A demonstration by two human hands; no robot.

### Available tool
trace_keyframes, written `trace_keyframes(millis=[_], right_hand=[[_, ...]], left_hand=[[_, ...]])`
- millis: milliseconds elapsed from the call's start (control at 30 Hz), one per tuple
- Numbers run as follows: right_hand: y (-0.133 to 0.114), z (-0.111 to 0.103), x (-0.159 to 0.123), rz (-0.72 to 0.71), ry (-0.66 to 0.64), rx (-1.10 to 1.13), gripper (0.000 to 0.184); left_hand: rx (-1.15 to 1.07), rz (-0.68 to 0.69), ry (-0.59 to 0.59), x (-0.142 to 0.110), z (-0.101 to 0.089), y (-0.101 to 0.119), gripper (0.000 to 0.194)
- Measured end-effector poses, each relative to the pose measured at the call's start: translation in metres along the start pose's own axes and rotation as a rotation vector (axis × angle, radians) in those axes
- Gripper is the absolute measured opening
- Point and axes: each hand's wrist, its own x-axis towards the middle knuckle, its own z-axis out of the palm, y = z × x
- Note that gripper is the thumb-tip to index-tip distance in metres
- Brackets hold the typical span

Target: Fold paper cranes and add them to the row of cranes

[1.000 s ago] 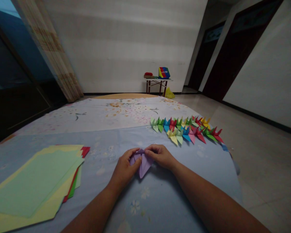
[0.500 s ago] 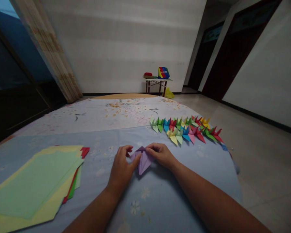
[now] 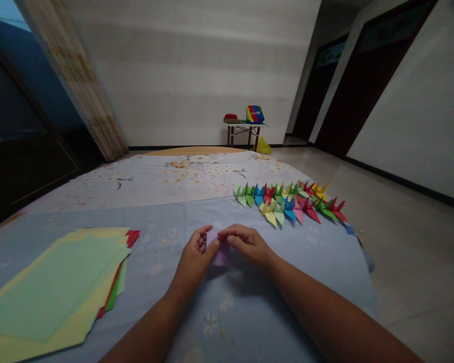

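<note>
A small folded piece of purple origami paper point(image 3: 222, 256) is held just above the blue cloth, a shadow beneath it. My left hand point(image 3: 195, 256) pinches its left side, thumb across the front and the other fingers curled behind. At the upper right edge, my right hand point(image 3: 249, 244) has its index finger and thumb closed on the paper; its exact fingertip contact is partly hidden. Beyond my right hand stand folded paper cranes point(image 3: 299, 214) of several colours in two rough rows.
Loose sheets of coloured paper point(image 3: 60, 282), pale green on top, lie stacked at the left. Flowered cloths cover the round table point(image 3: 181, 176). Farther off, a small side table point(image 3: 245, 124) by the wall bears a colourful bag point(image 3: 254, 114).
The purple paper has turned from a kite shape with a point toward me to a squarer outline. My right fingers have shifted left across its top edge.
</note>
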Motion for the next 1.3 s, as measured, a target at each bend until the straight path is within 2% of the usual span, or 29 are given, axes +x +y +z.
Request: trace_keyframes(millis=[100,200,300,500,633,767,967,1033,1133,1300], right_hand=[[0.004,0.0,0.001,-0.053,0.107,-0.072,0.024],[0.008,0.0,0.001,-0.057,0.094,-0.125,0.031],[0.013,0.001,0.001,0.042,0.032,-0.119,0.032],[0.02,0.004,0.002,0.247,0.024,0.052,0.031],[0.022,0.005,0.002,0.298,-0.026,0.133,0.03],[0.023,0.002,0.0,0.293,-0.078,0.067,0.026],[0.019,-0.01,-0.002,0.232,-0.258,0.103,0.041],[0.018,-0.014,-0.002,0.205,-0.279,0.048,0.041],[0.019,-0.02,-0.002,0.153,-0.297,-0.117,0.031],[0.021,-0.027,-0.002,0.073,-0.391,-0.363,0.026]], left_hand=[[-0.108,-0.067,-0.017,0.003,-0.003,-0.001,0.061],[-0.167,-0.117,-0.046,0.005,-0.005,-0.001,0.064],[-0.164,-0.141,-0.068,0.006,-0.007,-0.002,0.061],[-0.024,-0.128,-0.06,0.008,-0.012,-0.001,0.057],[0.059,-0.07,-0.052,0.01,-0.015,-0.004,0.057],[0.168,-0.002,-0.068,0.012,-0.018,-0.01,0.053],[0.327,0.09,-0.077,0.014,-0.022,-0.015,0.045],[0.397,0.168,-0.07,0.014,-0.023,-0.016,0.037],[0.568,0.315,-0.086,0.013,-0.024,-0.017,0.024],[0.861,0.431,-0.206,0.009,-0.023,-0.016,0.017]])
